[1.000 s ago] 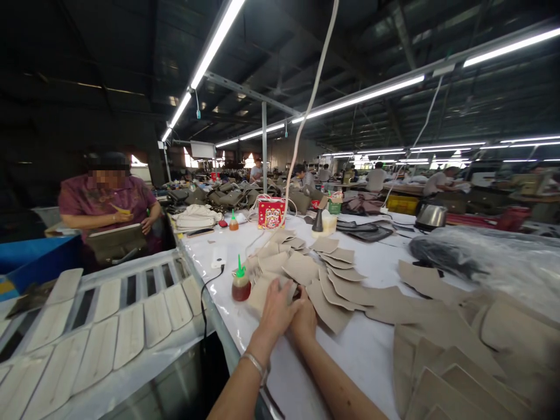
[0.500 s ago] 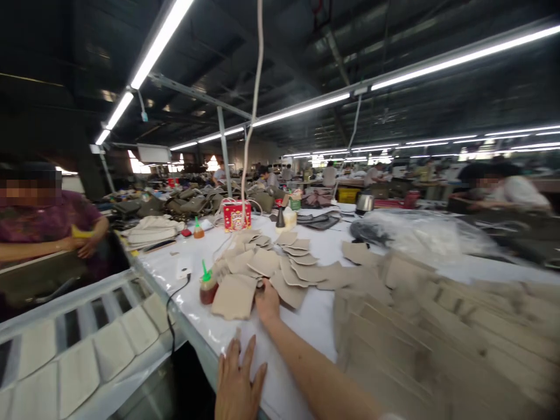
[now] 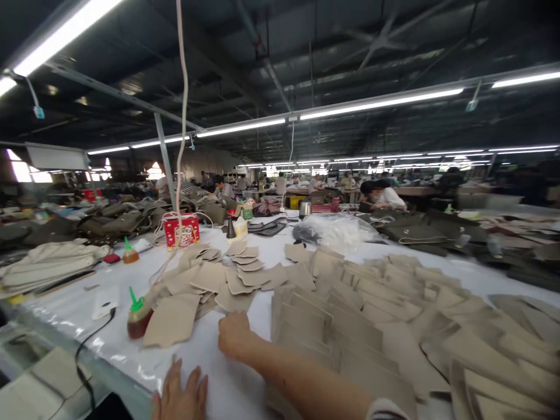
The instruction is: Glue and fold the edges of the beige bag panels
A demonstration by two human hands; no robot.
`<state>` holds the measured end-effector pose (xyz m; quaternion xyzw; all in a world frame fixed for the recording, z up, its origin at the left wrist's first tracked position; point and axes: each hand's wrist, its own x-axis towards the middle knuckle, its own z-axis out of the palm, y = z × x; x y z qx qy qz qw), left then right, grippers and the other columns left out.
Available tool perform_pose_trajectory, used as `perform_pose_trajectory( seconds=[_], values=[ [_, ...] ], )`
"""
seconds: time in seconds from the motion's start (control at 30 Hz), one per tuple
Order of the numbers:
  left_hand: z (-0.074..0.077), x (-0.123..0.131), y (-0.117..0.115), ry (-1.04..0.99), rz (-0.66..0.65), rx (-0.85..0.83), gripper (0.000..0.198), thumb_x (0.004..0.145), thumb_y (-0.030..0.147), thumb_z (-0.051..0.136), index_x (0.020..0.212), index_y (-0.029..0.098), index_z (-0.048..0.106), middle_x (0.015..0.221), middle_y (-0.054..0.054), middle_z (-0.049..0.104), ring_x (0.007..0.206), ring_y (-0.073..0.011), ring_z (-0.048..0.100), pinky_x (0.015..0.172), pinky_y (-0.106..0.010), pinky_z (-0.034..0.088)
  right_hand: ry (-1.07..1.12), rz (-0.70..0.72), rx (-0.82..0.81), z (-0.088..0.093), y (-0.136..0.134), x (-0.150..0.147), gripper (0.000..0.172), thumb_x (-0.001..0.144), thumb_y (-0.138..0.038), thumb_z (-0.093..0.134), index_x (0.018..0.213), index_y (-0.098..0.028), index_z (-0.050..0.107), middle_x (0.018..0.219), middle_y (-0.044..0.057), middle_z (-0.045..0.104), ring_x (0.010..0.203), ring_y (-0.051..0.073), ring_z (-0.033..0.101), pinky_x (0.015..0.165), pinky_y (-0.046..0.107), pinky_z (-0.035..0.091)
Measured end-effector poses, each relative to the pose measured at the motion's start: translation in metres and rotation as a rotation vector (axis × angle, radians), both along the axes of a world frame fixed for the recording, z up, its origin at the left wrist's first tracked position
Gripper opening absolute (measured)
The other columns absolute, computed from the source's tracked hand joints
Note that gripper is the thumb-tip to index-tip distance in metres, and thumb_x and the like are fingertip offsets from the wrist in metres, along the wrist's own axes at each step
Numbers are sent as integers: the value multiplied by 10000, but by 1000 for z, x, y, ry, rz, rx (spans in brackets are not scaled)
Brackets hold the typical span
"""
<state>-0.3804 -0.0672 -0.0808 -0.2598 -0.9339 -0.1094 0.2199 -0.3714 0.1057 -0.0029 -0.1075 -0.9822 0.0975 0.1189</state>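
My left hand (image 3: 180, 395) rests near the front edge of the white table (image 3: 238, 382), palm down with its fingers apart. It holds nothing. Ahead of it, my right hand (image 3: 234, 336) is curled into a fist over the bare tabletop; whatever it may hold is hidden. A single beige piece (image 3: 172, 319) lies flat to the left of that fist, beside a squeeze bottle (image 3: 139, 318) with a green nozzle and brown liquid. Just beyond the fist spreads a loose pile of similar beige pieces (image 3: 211, 276).
Overlapping stacks of larger beige pieces (image 3: 306, 324) cover the right side. Farther back are a red box (image 3: 181, 231), a second green-tipped bottle (image 3: 130, 252) and clear plastic wrapping (image 3: 341, 230). A black cable (image 3: 83, 344) hangs over the left edge. Co-workers (image 3: 387, 194) sit in the distance.
The view has swung to the right, bringing more beige stacks into sight. My right hand has drawn back from the single beige piece and turned into a fist. My left hand stays spread.
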Motion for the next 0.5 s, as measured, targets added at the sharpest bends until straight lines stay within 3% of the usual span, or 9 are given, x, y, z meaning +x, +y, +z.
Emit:
perform_pose_trajectory(
  seconds=[0.07,0.23,0.33,0.5],
  values=[
    [4,6,15,-23,-5,-28,404,911,358,372,1140,221,675,1366,-141,504,1322,-321,398,1001,-551,384,-46,-56,85,1,15,17,281,905,-306,630,1142,-157,606,1233,92,587,1136,281,550,961,535,438],
    [8,30,55,-84,-201,-58,462,933,344,336,1287,177,582,1279,-137,600,1192,-272,548,961,-457,450,-105,-93,230,5,51,57,264,915,-268,617,1154,-156,601,1223,90,592,1149,281,544,962,532,439],
    [6,41,64,20,-155,-44,419,928,306,362,1225,196,636,1276,-142,603,1186,-294,554,975,-488,430,-125,-51,271,11,68,77,215,917,-248,614,1109,-152,618,1170,80,616,1107,264,569,938,507,461],
    [2,47,65,189,-100,-1,349,915,256,428,1151,212,682,1207,-125,651,1100,-263,609,933,-439,465,-210,83,273,27,85,95,150,912,-240,620,1028,-146,639,1113,71,637,1058,244,593,888,462,499]
  ],
)
